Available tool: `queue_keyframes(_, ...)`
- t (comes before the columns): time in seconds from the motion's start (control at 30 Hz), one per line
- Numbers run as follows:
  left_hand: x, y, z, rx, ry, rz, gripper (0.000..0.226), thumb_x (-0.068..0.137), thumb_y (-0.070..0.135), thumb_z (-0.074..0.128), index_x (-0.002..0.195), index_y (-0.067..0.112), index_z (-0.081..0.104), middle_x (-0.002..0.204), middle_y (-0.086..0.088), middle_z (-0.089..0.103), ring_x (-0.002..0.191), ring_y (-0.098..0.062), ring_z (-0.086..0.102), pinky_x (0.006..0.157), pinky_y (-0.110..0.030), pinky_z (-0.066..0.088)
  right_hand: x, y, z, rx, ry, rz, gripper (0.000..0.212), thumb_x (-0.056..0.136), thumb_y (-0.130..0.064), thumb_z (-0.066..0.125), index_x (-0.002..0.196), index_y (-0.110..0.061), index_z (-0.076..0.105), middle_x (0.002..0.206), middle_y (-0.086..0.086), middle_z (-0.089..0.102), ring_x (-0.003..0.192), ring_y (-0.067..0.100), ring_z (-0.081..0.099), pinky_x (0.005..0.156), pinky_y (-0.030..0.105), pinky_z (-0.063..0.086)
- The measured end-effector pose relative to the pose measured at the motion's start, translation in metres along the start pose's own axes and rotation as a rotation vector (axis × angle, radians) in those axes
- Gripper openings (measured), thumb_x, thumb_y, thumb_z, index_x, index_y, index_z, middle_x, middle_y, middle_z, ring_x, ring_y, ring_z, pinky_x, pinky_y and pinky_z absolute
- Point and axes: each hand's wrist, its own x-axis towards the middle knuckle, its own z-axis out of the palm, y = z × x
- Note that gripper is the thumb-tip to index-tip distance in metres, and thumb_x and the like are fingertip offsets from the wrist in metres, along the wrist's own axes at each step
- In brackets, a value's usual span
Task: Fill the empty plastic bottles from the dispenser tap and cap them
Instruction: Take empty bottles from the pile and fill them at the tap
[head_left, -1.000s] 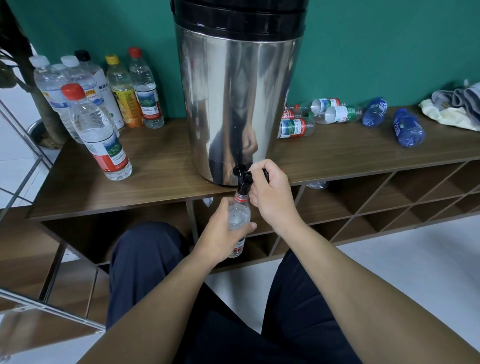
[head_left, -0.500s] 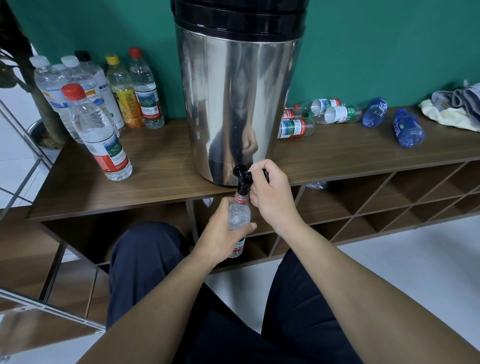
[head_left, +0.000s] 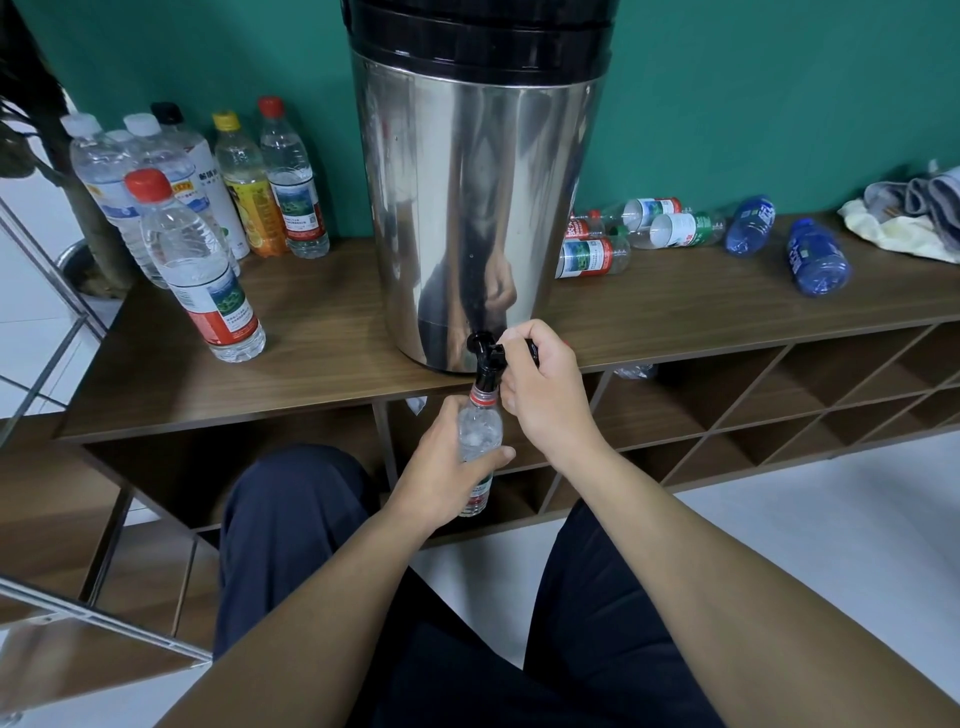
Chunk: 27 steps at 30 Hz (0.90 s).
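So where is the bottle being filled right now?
In the head view, the bottle sits centre frame, upright under the black tap of the steel dispenser, gripped by the left hand, with the right hand on the tap lever.

Wood shelf — steel dispenser, bottles standing left, lying right.

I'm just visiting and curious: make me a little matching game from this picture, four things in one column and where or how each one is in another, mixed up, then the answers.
Things:
1. Left hand
2. Right hand
3. Blue bottles
4. Yellow-capped bottle

Places or states:
A. Lying on their sides, right of the dispenser
B. Standing upright, left of the dispenser
C. Gripping the tap
D. Holding a clear bottle under the tap

Pairs: 1-D, 2-C, 3-A, 4-B
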Motion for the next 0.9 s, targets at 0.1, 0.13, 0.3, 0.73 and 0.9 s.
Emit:
queue_keyframes(0.1, -0.0005, 0.0007, -0.0001, -0.006, -0.005, 0.000, 0.057, 0.092, 0.042, 0.091, 0.133, 0.047, 0.051, 0.128, 0.020, 0.071, 0.121, 0.003, 0.067, 0.113, -0.046, 0.058, 0.0001, 0.0012, 0.0000, -0.006, 0.001, -0.004, 0.024, 0.115, -0.031, 0.055, 0.092, -0.027, 0.060, 0.061, -0.014, 0.051, 0.058, 0.007, 0.047, 0.059, 0.033, 0.039)
queue_keyframes(0.13, -0.0007, 0.0009, -0.0001, -0.008, -0.005, 0.001, 0.057, 0.092, 0.041, 0.091, 0.134, 0.046, 0.052, 0.128, 0.020, 0.071, 0.121, 0.004, 0.067, 0.114, -0.045, 0.057, 0.0000, 0.0013, 0.0000, -0.007, 0.001, -0.004, 0.024, 0.115, -0.031, 0.055, 0.092, -0.027, 0.060, 0.061, -0.014, 0.051, 0.058, 0.007, 0.047, 0.059, 0.033, 0.039)
queue_keyframes(0.3, -0.0013, 0.0022, -0.0007, -0.013, -0.007, 0.006, 0.058, 0.093, 0.041, 0.091, 0.135, 0.043, 0.052, 0.129, 0.020, 0.071, 0.122, 0.004, 0.067, 0.114, -0.045, 0.057, -0.0003, 0.0005, 0.0005, 0.015, -0.002, -0.003, 0.024, 0.115, -0.028, 0.054, 0.092, -0.024, 0.060, 0.060, -0.014, 0.049, 0.056, 0.007, 0.045, 0.057, 0.033, 0.038)
queue_keyframes(0.73, -0.0004, 0.0012, -0.0001, -0.024, -0.009, 0.007, 0.059, 0.092, 0.043, 0.091, 0.137, 0.044, 0.053, 0.130, 0.019, 0.072, 0.123, 0.002, 0.068, 0.115, -0.047, 0.056, 0.0013, 0.0012, -0.0005, -0.032, 0.005, -0.015, 0.022, 0.114, -0.032, 0.054, 0.095, -0.025, 0.062, 0.063, -0.011, 0.052, 0.059, 0.009, 0.049, 0.060, 0.035, 0.041)
queue_keyframes(0.9, -0.0001, -0.0001, 0.0001, -0.032, -0.008, 0.023, 0.058, 0.093, 0.040, 0.092, 0.137, 0.039, 0.054, 0.130, 0.016, 0.072, 0.123, 0.000, 0.069, 0.116, -0.047, 0.056, 0.0012, 0.0012, -0.0007, -0.014, 0.001, -0.016, 0.022, 0.114, -0.030, 0.054, 0.095, -0.022, 0.062, 0.061, -0.012, 0.051, 0.058, 0.010, 0.048, 0.059, 0.035, 0.040)
